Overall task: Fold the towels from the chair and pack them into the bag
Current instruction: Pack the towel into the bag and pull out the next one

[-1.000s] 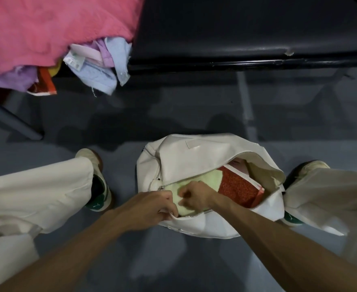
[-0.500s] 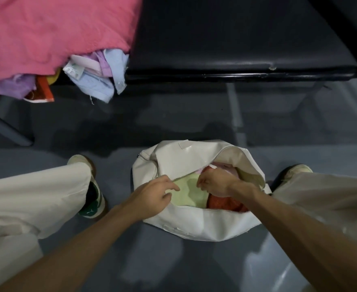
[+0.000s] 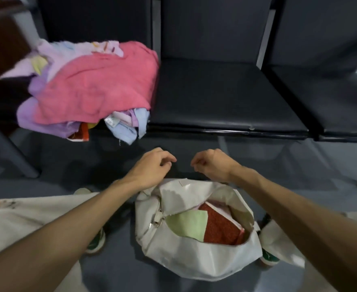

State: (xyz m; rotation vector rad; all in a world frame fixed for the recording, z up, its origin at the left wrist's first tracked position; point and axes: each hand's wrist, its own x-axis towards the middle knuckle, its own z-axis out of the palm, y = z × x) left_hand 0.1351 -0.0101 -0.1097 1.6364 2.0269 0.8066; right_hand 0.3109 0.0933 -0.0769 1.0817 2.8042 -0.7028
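1. Grey floor [image 3: 299, 165] runs under a row of black padded chairs [image 3: 215, 98] that face the seated person.
2. The heap of unfolded towels [image 3: 47, 114] lies on the leftmost seat. A pink terry towel [image 3: 97, 85] sits on top of lilac and pale blue ones, and some hang over the front edge.
3. A white soft zip bag [image 3: 194, 260] stands on the floor between the feet. Its zip is open, and inside a folded pale green towel [image 3: 190, 225] lies beside a folded red towel [image 3: 221, 226].
4. The left hand [image 3: 152, 165] and right hand [image 3: 212, 163] hover near each other above the bag's far edge. Their fingers are loosely curled and hold nothing.
5. The towels look light, limp and easy to grip. Pinching two corners of the pink one should let it hang flat, though it may drag its neighbours off the seat.
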